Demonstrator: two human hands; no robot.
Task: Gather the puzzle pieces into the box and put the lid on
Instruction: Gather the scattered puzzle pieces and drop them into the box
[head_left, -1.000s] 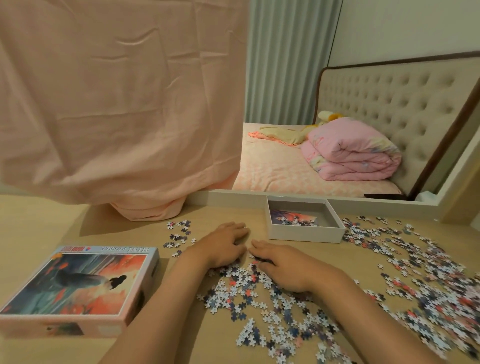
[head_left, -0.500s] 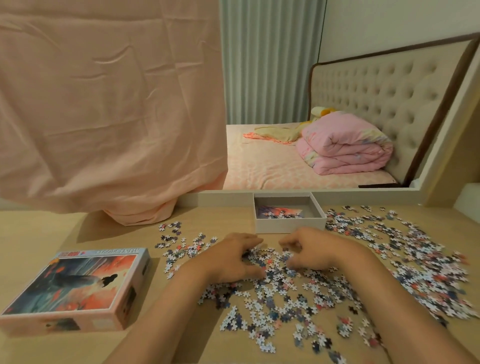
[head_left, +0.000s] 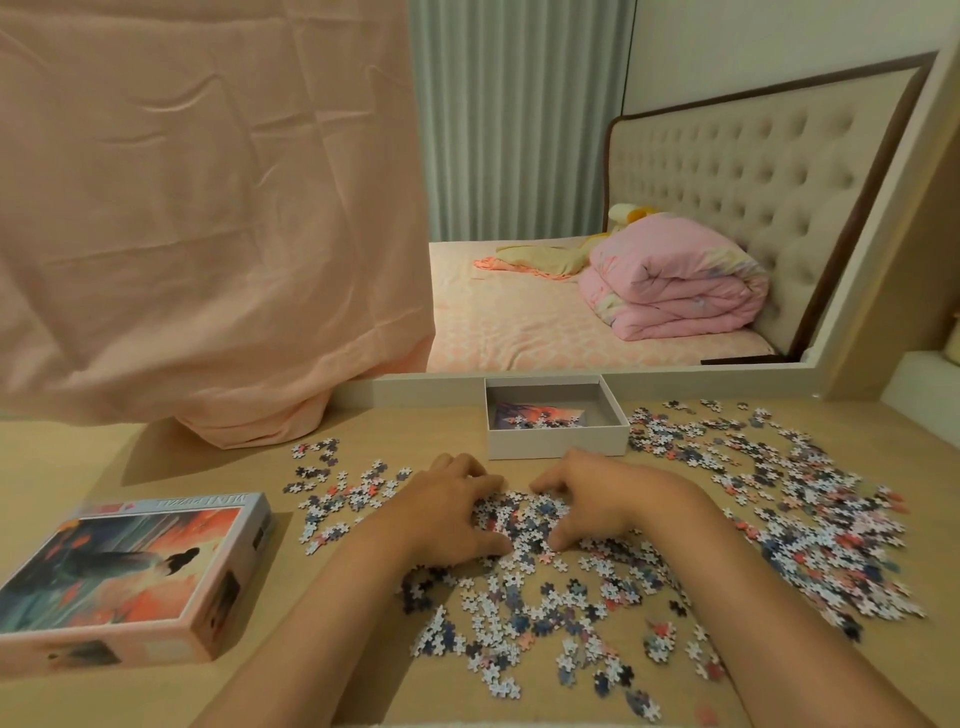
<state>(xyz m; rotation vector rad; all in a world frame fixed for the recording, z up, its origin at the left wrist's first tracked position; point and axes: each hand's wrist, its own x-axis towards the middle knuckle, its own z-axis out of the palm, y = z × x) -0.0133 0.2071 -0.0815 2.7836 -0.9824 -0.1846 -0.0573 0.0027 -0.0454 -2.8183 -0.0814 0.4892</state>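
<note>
At the far left we see the lid (head_left: 130, 566) lying picture side up on the wooden table (head_left: 67, 462), well apart from the rest. Behind it a peach cloth (head_left: 208, 208) hangs down, its lower fold resting on the table's back edge. Right of the lid a thin scatter of puzzle pieces (head_left: 337, 493) lies loose.

Next comes our left hand (head_left: 457, 512), palm down with fingers curved, and just beside it our right hand (head_left: 587, 499), likewise cupped. The two hands face each other with a dense heap of pieces (head_left: 519, 519) bunched between them; thumbs and fingertips press at the heap's edges, neither hand closed into a fist. Whether any piece is actually pinched we cannot tell. More pieces trail toward us between the forearms.

Just beyond the hands sits the white box (head_left: 556, 441), open, against the low ledge at the table's back. Inside it we see a small picture card and a few pieces. Nothing lies between hands and box but bare table.

To the right a broad, thick spread of pieces (head_left: 805, 509) covers the table. Beyond the ledge a bed carries a folded pink quilt (head_left: 675, 291) against a tufted headboard (head_left: 753, 171).
</note>
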